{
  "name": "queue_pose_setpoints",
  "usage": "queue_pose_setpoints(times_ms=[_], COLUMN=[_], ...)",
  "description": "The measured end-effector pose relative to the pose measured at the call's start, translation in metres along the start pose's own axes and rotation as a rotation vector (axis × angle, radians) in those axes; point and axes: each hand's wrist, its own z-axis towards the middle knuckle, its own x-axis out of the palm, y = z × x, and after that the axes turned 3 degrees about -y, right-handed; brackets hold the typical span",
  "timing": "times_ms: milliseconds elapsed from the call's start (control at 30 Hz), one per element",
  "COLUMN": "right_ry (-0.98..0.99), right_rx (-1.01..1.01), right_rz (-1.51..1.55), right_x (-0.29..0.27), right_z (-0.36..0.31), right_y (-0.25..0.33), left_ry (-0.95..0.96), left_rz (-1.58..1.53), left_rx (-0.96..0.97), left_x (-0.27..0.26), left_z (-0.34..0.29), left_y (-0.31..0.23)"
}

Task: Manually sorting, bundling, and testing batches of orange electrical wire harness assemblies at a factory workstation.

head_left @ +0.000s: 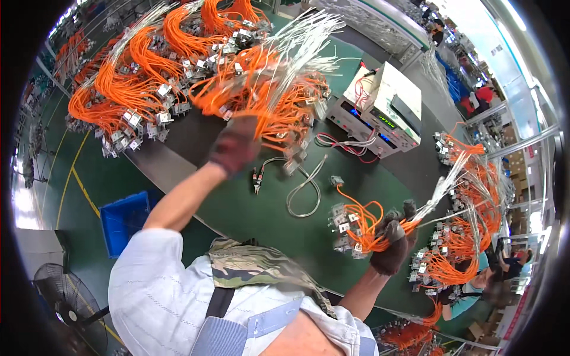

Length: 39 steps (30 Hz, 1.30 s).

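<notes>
My right hand (392,243), in a dark glove, is closed around a bundle of orange cables (367,238). Metal-cased connectors hang from the bundle's left end, and pale wire ends stick out past the hand to the upper right. My left hand (238,145), also gloved, is at the near edge of a large heap of orange cables (282,121) with white wire tails. Motion smears its fingers, so their grip on the cables is unclear. Between the hands, a small clip with red and black handles (257,180) and a looped grey cable (289,202) lie on the green tabletop.
Stacked bench instruments (380,110) with lit displays stand at the back. More orange cable bundles (142,65) fill the far left, and others (454,261) lie at the right near a person in teal (469,299). A blue bin (123,222) and a fan (68,305) are at left.
</notes>
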Motion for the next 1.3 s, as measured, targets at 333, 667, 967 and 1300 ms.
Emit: queue_pose_setpoints(times_ms=[333,667,967,1300], right_ry=[-0.162,-0.143,-0.108,-0.130], right_rx=[0.140,0.154,0.144,0.143], right_rz=[-0.188,-0.162,-0.140,-0.173], right_x=[-0.035,-0.045,-0.062,-0.057], right_z=[0.032,0.046,0.048,0.049], right_y=[-0.034,-0.041,-0.043,-0.041], left_ry=[-0.093,0.130,-0.320,0.010], left_rz=[0.217,-0.909,-1.825,-0.345], left_rx=[0.052,-0.726,-0.686,-0.689], left_x=[-0.012,-0.064,-0.056,-0.110], left_z=[-0.024,-0.011,-0.003,-0.002], left_y=[0.011,0.031,0.015,0.182])
